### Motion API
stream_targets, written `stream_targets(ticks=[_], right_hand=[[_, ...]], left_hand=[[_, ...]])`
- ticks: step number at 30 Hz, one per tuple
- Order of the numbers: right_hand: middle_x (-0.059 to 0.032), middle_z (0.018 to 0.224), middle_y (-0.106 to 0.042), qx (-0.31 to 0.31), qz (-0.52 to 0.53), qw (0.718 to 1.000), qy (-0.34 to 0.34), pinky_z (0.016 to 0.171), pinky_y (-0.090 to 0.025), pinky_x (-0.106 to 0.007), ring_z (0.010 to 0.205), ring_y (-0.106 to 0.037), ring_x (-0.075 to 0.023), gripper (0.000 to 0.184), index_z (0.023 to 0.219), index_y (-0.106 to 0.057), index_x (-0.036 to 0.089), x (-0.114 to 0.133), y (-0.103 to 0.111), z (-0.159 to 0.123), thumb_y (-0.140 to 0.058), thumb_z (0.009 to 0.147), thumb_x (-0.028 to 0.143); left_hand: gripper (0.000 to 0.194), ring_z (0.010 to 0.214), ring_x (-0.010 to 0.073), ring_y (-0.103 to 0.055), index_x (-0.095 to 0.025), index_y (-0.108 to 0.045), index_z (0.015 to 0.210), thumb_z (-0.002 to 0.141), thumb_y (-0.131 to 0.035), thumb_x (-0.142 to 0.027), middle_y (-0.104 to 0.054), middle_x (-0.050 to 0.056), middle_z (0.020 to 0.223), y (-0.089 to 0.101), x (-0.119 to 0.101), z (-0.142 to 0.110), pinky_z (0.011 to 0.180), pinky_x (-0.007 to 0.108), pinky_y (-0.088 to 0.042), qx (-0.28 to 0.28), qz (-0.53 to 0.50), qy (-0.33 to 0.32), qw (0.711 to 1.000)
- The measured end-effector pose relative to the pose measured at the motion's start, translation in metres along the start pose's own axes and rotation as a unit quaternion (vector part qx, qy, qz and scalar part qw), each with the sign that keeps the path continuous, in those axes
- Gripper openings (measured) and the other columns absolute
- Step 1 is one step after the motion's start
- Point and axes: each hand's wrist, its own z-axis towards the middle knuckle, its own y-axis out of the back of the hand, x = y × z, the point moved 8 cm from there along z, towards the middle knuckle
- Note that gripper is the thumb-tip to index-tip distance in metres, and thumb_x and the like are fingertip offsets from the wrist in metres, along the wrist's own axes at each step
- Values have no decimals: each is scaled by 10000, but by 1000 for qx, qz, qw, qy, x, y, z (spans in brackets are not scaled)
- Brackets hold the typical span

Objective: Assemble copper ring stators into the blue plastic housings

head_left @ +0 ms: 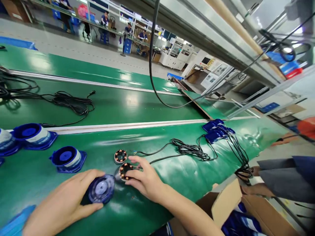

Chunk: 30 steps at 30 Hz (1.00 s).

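Okay, so from where I'm standing, a couple of blue housings point(34, 136) with pale bands sit up past the left grip point(65, 196), and a single banded housing point(66, 159) is closer, just above those knuckles on the green bench point(123, 219). The left grip itself is wrapped round a blue round part point(101, 188), thumb on the near side, fingers on the far side. It's blurry, but I'd guess stiff plastic, light-ish, maybe a bit slick, so the outer rim is the place to hold. Next over, a copper-wound ring point(120, 156) lies just beyond the right fingertips, and a second wound ring point(125, 171) is right under them. The right grip point(149, 182) is curled at that one's right edge; can't tell if it's actually pinching. Those windings look fragile, probably dense for their size, so I'd go for the outside wall and not tug the wires. Right of that grip there's a bundled black cable point(192, 149), then a cluster of blue pieces point(218, 129), with an open carton point(268, 209) nearer the forearm.
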Motion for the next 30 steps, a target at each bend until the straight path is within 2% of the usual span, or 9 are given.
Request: stream_targets(ticks=[3,6,10,15,17,20,24,27,30], right_hand=[[-103,1433,-532,-40,45,998,20,911,-565,-258,1006,-662,-129,220,1184,-691,221,26,42,0,-566,1018,293],[-60,1371,-610,-32,11,998,51,919,-570,-280,1085,-675,-166,213,1193,-684,259,47,57,-1,-581,1014,312],[-39,1316,-659,21,-75,996,33,791,-594,-325,952,-713,-195,257,1233,-650,260,53,44,-4,-534,1033,374],[-60,888,-728,34,-154,987,25,541,-526,-317,646,-677,-188,431,1375,-545,129,57,45,-10,-525,1034,392],[-86,968,-738,48,-167,984,27,550,-542,-321,701,-689,-211,542,1389,-533,129,57,44,-7,-632,970,460],[-138,1263,-678,62,-154,986,1,710,-619,-377,956,-697,-293,755,1384,-531,150,47,34,-3,-784,811,572],[-114,1204,-705,35,-121,992,-13,734,-646,-416,946,-704,-302,705,1232,-618,187,35,7,-7,-816,730,641],[-145,1186,-710,-22,-131,991,22,689,-654,-404,940,-722,-313,576,1188,-643,166,34,-5,-17,-738,821,599],[-142,1126,-731,-82,-124,985,87,713,-657,-351,909,-743,-285,393,1179,-654,156,34,-2,-29,-651,888,419]], left_hand=[[623,1187,233,-645,-339,-544,1337,782,-778,-499,-650,5,1323,-15,-29,16,1000,321,-545,24,-58,-35,997],[707,1195,213,-633,-327,-485,1386,771,-811,-452,-634,23,1328,-25,-49,25,1007,311,-541,-1,-116,-63,991],[694,1220,219,-616,-309,-494,1380,778,-814,-440,-622,43,1335,-34,-56,25,1037,336,-533,-22,-136,-75,988],[641,1176,227,-641,-290,-537,1335,777,-815,-444,-646,50,1290,-34,-63,22,1005,338,-550,-48,-139,-66,987],[630,1163,223,-648,-290,-535,1327,779,-816,-424,-655,44,1276,-36,-66,23,1000,337,-551,-47,-149,-69,985],[776,1215,241,-626,-304,-454,1393,735,-851,-413,-632,46,1336,-48,-63,23,1038,378,-535,-27,-153,-61,986],[1029,1316,299,-564,-281,-309,1495,665,-890,-462,-556,117,1452,-67,-49,21,1109,461,-484,8,-145,-29,989],[1210,1248,326,-606,-285,-210,1551,598,-909,-544,-600,132,1392,-53,-52,21,1063,480,-497,2,-104,-84,991],[1184,1160,302,-648,-317,-173,1566,647,-857,-615,-641,107,1330,-8,-68,14,1008,438,-504,-38,-29,-188,981]])
